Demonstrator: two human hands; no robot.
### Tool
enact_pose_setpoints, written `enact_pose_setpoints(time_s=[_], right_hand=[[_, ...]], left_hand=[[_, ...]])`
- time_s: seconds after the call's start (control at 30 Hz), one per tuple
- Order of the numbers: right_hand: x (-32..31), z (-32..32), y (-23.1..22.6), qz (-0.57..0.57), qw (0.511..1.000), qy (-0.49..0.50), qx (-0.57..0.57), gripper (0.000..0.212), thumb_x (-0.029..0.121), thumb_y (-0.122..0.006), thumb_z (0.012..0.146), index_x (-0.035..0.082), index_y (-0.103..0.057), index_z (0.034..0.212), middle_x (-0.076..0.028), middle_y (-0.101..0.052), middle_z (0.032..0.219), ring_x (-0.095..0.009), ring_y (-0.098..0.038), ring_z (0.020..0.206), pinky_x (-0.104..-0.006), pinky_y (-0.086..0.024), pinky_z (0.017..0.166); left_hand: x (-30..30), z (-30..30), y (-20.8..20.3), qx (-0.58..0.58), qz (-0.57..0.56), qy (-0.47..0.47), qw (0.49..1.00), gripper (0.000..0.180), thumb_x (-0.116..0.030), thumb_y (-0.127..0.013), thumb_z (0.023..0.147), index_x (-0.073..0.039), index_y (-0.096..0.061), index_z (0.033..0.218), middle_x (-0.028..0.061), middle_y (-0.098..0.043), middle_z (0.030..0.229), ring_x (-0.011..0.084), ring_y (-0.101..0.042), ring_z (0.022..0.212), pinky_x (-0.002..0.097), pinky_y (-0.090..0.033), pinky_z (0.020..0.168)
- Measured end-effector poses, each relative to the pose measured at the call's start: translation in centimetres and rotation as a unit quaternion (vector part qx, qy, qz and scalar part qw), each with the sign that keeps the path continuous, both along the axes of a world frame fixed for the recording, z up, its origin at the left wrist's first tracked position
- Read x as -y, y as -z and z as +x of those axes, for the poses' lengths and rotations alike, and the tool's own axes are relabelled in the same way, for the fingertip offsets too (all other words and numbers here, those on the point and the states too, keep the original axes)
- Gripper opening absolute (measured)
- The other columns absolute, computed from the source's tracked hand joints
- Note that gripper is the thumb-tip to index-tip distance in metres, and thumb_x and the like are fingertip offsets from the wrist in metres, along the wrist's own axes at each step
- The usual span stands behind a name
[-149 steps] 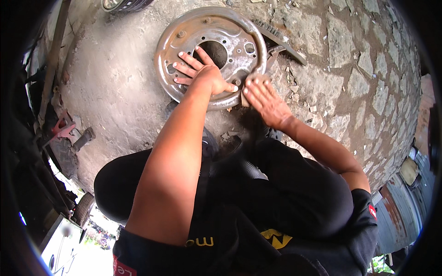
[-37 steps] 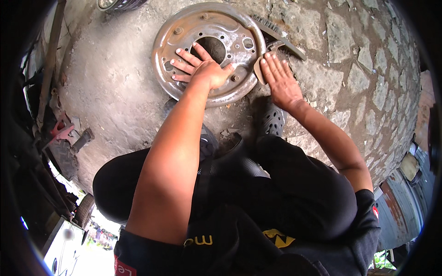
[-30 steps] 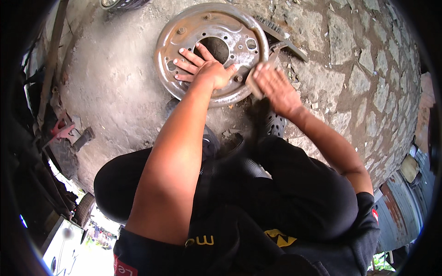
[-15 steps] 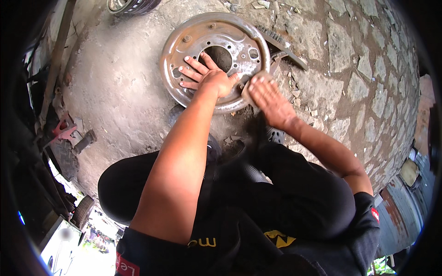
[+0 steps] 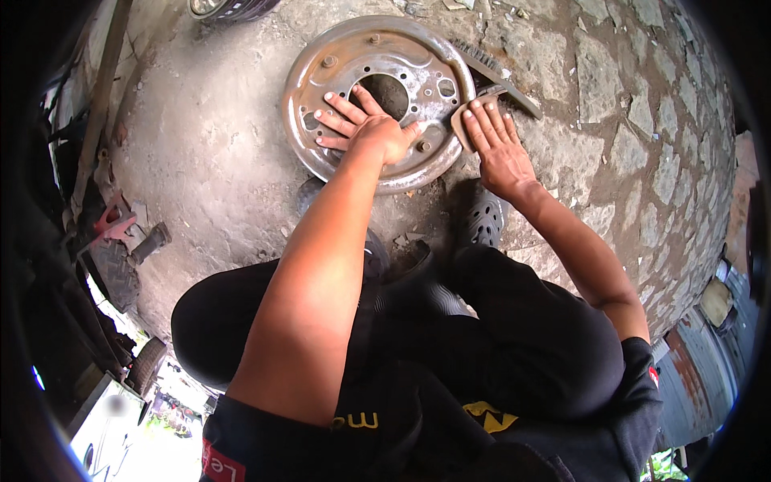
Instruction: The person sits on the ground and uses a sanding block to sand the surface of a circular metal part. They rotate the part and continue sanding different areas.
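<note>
A round metal brake backing plate (image 5: 430, 48), worn and brownish with a large centre hole, lies on the ground in front of me. My left hand (image 5: 373, 132) rests flat on its face, fingers spread near the hole, holding nothing. At the right rim, my right hand (image 5: 502, 157) presses a piece of brown sandpaper (image 5: 463, 128) against the plate's outer edge. Its fingers are laid straight over the sheet, and the thumb is hidden.
Beyond the right rim lies a dark wire brush (image 5: 514, 95) with bristles. A dark cylindrical part (image 5: 233, 10) stands at the far left. Uneven stone paving (image 5: 594, 80) spreads to the right. My grey clog (image 5: 484, 218) is close below the plate.
My right hand has slid up and right along the rim with the sandpaper. The plate has shifted very slightly up and right; my left hand stays on it.
</note>
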State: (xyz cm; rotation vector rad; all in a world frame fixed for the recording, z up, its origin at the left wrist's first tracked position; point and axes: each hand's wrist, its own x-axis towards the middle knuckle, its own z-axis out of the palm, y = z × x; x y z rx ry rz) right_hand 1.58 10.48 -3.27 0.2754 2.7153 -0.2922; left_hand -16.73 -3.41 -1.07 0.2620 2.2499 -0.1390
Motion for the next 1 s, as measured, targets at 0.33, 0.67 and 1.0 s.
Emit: enact_pose_setpoints(time_s=[0.33, 0.67, 1.0], right_hand=[[-0.2, -0.3, -0.4, 0.067, 0.992, -0.101, -0.029, 0.089, 0.02, -0.06, 0.088, 0.014, -0.011, 0.163, -0.007, -0.011, 0.17, -0.022, -0.009, 0.157, -0.0448, -0.005, 0.128], [-0.7, -0.4, 0.0, 0.007, 0.998, -0.054, -0.008, 0.086, 0.014, -0.058, 0.089, 0.013, -0.013, 0.162, -0.008, -0.011, 0.17, -0.024, -0.009, 0.157, -0.0444, -0.005, 0.128], [-0.4, -0.5, -0.5, 0.02, 0.997, -0.07, 0.022, 0.084, 0.019, -0.056, 0.092, 0.012, -0.011, 0.162, -0.008, -0.008, 0.17, -0.023, -0.007, 0.157, -0.0443, -0.003, 0.128]], left_hand=[[0.0, -0.2, -0.3, 0.002, 0.015, -0.005, 1.0, 0.135, -0.078, -0.063, 0.079, -0.004, 0.019, 0.157, 0.0366, 0.037, 0.152, 0.0621, 0.029, 0.14, 0.079, 0.004, 0.108], [-0.2, -0.2, -0.1, 0.002, -0.008, 0.0, 1.0, 0.137, -0.079, -0.063, 0.078, -0.004, 0.02, 0.157, 0.0372, 0.036, 0.152, 0.0619, 0.029, 0.139, 0.0783, 0.004, 0.108], [-0.3, -0.1, -0.3, -0.005, -0.008, -0.007, 1.0, 0.138, -0.079, -0.066, 0.076, -0.006, 0.019, 0.157, 0.0365, 0.036, 0.153, 0.0614, 0.029, 0.14, 0.0786, 0.004, 0.108]])
